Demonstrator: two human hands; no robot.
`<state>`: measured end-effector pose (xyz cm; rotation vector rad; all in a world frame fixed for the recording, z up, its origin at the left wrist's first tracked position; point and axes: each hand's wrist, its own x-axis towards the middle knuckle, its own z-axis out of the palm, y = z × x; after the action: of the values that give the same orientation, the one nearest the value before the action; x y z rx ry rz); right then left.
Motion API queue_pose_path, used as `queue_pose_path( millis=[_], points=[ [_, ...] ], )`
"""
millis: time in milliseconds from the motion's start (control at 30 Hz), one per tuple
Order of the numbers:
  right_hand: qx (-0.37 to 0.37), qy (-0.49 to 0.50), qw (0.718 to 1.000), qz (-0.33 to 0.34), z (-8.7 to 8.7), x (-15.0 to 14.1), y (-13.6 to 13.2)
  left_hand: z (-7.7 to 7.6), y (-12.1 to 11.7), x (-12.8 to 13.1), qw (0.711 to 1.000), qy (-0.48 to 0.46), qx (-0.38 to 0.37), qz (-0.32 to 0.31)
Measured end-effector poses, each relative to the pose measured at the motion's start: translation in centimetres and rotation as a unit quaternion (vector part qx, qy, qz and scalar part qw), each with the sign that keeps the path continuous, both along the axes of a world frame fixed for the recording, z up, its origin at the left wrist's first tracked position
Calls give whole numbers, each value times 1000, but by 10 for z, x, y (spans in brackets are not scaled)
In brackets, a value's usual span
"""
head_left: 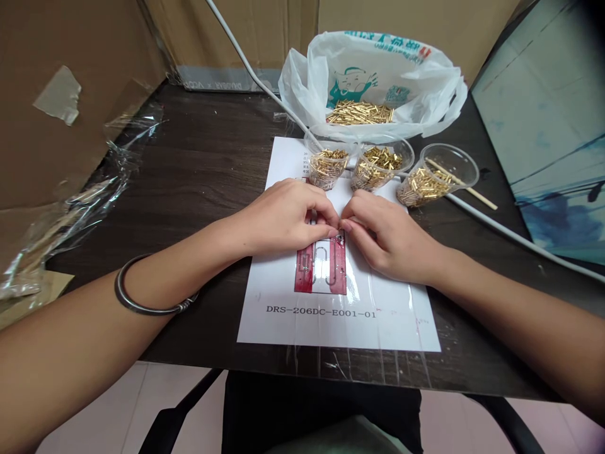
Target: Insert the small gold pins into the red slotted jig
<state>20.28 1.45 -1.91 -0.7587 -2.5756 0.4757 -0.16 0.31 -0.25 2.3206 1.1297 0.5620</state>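
Note:
My left hand [293, 214] and my right hand [390, 236] meet fingertip to fingertip over a printed white sheet [271, 284]. Both are closed in a pinch. Whatever lies between the fingertips is too small and too covered to name. Just below them is a red and white rectangle [305, 274] with grey outlines on the sheet. Behind the hands stand three clear plastic cups, at left [326, 180], middle [366, 176] and right [420, 192], with small gold-coloured metal pins inside. The right cup leans and has a thin wooden stick [482, 198] by it.
A white plastic bag [425, 104] holding longer gold-coloured pins [359, 113] lies open at the back. A white cable [524, 233] crosses the dark table [198, 157]. Cardboard [94, 38] walls the left and back; crumpled clear film [89, 208] lies at left.

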Motion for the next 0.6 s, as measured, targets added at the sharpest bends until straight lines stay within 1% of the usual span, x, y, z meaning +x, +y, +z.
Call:
queue_pose_path(
  millis=[133,267,333,367,433,533,567,600],
  points=[
    [-5,1,1000,0,1,0,2,1,-1,0,1000,0,8,0],
    [-6,5,1000,-10,-2,-1,0,1,-2,2,1000,1,4,11],
    [3,4,999,-33,0,-3,-5,0,-3,3,1000,-1,4,17],
    [16,8,998,-53,4,-4,-9,0,-4,3,1000,-2,5,20],
    [63,27,993,-97,19,-3,-17,1,-4,4,1000,-1,3,26],
    [157,46,977,-133,59,6,-19,3,-5,4,1000,8,-10,27],
    [169,27,973,-157,73,13,-15,4,-6,4,999,15,-14,28],
    [141,3,973,-183,86,21,-8,5,-6,4,999,21,-16,29]
  ],
)
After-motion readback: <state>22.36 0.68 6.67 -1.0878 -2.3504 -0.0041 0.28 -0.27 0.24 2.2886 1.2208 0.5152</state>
